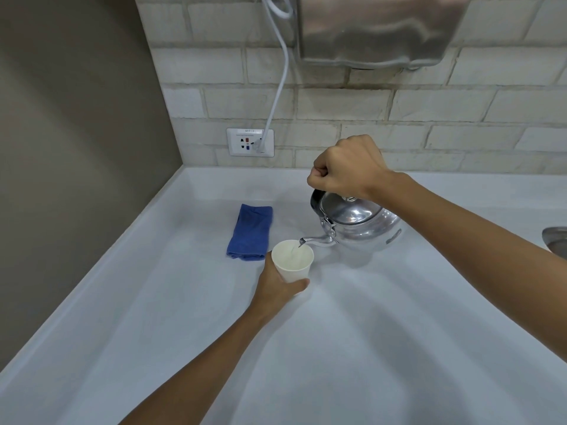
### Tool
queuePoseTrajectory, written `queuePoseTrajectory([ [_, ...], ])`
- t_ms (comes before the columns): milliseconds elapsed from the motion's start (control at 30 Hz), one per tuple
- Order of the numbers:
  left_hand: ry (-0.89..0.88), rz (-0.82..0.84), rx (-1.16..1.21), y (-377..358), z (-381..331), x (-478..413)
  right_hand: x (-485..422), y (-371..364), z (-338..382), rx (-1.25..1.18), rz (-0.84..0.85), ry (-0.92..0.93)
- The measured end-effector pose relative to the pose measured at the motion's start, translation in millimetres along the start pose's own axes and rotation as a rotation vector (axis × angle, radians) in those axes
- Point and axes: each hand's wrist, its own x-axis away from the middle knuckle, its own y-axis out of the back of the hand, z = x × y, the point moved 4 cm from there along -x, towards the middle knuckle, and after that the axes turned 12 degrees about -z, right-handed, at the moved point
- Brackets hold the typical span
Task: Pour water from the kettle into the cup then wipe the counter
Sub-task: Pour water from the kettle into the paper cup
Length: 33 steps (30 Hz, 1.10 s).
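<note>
A shiny metal kettle (pixel 359 223) with a black handle hangs tilted to the left above the white counter (pixel 368 332). My right hand (pixel 346 167) is closed around its handle from above. The spout sits over the rim of a white paper cup (pixel 293 260), and a thin stream of water runs into it. My left hand (pixel 277 286) grips the cup's lower side and holds it on the counter. A folded blue cloth (pixel 250 231) lies flat just left of the cup, touching neither hand.
A white brick wall (pixel 429 111) backs the counter, with a socket plate (pixel 250 142) and a white cable plugged in. A steel wall unit (pixel 377 29) hangs above. A brown wall (pixel 76 133) bounds the left. A metal sink rim (pixel 557 240) shows at the right edge.
</note>
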Motion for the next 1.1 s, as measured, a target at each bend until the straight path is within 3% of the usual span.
queuePoseTrajectory([
  [1100,0.02,0.011,0.007,0.6,4.7,0.3,-4.8,9.0,10.0,0.04,0.014,0.061],
])
